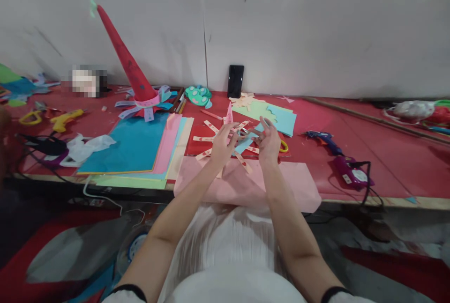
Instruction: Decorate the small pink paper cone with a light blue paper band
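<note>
My left hand (224, 145) and my right hand (267, 143) are close together over the red table. Between them is a light blue paper strip (246, 144), with the fingertips of both hands closed at it. The exact grip is partly hidden. Below and around the hands, cream paper strips with red hearts (242, 162) fan out like rays. A pink paper point (228, 114) rises behind my left hand. Beside my right hand, the yellow handle of what looks like scissors (284, 146) shows.
Pink paper (246, 186) hangs over the front edge. Coloured sheets (126, 144) are stacked at left, below a tall red paper cone hat (126, 59). A black phone (235, 81) leans on the back panel. A blue glue gun (325, 141) and purple power strip (351, 172) lie right.
</note>
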`<move>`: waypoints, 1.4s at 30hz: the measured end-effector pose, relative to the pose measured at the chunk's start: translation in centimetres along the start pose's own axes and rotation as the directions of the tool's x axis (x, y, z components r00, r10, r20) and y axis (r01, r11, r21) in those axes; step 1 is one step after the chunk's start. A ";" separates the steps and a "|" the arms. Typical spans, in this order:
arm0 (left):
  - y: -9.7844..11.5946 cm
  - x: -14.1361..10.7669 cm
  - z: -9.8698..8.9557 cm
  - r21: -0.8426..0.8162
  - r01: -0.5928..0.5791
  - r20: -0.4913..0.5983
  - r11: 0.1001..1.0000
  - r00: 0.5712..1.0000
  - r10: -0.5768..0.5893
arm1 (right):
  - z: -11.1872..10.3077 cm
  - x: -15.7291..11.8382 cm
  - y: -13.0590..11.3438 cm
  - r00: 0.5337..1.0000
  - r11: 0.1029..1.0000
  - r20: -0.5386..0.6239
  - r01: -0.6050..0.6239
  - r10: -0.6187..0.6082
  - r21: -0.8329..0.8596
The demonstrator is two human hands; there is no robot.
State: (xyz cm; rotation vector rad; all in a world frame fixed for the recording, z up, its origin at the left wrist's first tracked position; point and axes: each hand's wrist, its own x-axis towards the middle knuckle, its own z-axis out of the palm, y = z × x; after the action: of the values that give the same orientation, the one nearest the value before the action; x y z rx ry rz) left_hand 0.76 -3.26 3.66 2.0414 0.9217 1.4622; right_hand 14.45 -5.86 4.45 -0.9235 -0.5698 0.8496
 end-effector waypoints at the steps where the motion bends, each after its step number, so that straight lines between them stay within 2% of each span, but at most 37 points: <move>1: 0.3 -0.1 0.0 0.005 0.008 -0.012 1.000 1.000 -0.008 | 0.1 -0.2 -0.5 0.999 1.000 0.036 -0.004 0.004 -0.007; 4: 1.0 -0.1 -0.6 0.070 -0.031 -0.016 0.997 0.999 0.032 | 0.5 -0.6 -1.7 0.990 0.993 0.138 -0.015 0.032 -0.121; 7: 1.6 0.2 -1.4 0.182 -0.136 0.062 0.974 0.990 0.126 | 0.9 -0.9 -2.1 0.975 0.962 0.195 -0.049 0.105 -0.270; 9: 1.9 0.4 -1.6 0.194 -0.159 0.125 0.968 0.983 0.136 | 1.1 -1.1 -1.8 0.968 0.935 0.200 -0.077 0.154 -0.345; 11: 2.0 0.6 -1.6 0.114 -0.102 0.167 0.988 0.983 0.083 | 1.3 -1.2 -1.4 0.961 0.916 0.204 -0.098 0.189 -0.388; 14: 1.9 1.0 -1.6 -0.103 0.097 0.140 0.990 0.987 -0.082 | 1.2 -1.4 -1.2 0.948 0.906 0.247 -0.084 0.201 -0.415; 16: 1.7 1.4 -1.9 -0.263 0.210 0.092 0.942 0.977 -0.193 | 0.9 -1.4 -1.4 0.931 0.894 0.309 -0.037 0.193 -0.446; 18: 1.7 1.9 -2.4 -0.403 0.269 0.077 0.875 0.962 -0.261 | 0.3 -1.4 -1.6 0.907 0.868 0.384 0.043 0.175 -0.496; 22: 2.2 2.9 -3.9 -0.570 0.294 0.007 0.767 0.935 -0.353 | -1.0 -1.1 -2.0 0.868 0.793 0.483 0.209 0.120 -0.573; 26: 2.5 3.8 -5.3 -0.629 0.289 -0.050 0.722 0.912 -0.408 | -1.7 -0.8 -2.3 0.888 0.744 0.458 0.338 -0.048 -0.577; 29: 2.4 4.2 -6.1 -0.647 0.285 -0.053 0.707 0.908 -0.415 | -1.6 -0.6 -2.3 0.875 0.672 0.467 0.423 -0.128 -0.608; 35: 2.4 4.2 -6.8 -0.630 0.312 0.012 0.711 0.919 -0.394 | -1.1 -0.4 -1.0 0.894 0.610 0.448 0.363 -0.015 -0.704; 38: 2.1 4.1 -6.8 -0.604 0.309 0.045 0.735 0.934 -0.355 | -1.2 0.1 -0.2 0.887 0.590 0.459 0.396 -0.048 -0.704; 40: 1.6 4.1 -6.7 -0.586 0.298 0.051 0.753 0.942 -0.333 | -1.4 0.3 0.1 0.915 0.618 0.402 0.339 -0.040 -0.709; 42: 0.9 4.0 -6.4 -0.578 0.292 0.045 0.762 0.944 -0.327 | -1.7 0.5 0.2 0.950 0.681 0.313 0.215 0.022 -0.700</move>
State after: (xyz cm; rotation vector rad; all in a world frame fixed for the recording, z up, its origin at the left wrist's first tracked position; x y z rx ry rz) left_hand -4.24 -0.95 8.94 1.3329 0.6776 1.4004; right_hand 15.88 -6.13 3.49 -1.4876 -1.2782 0.6579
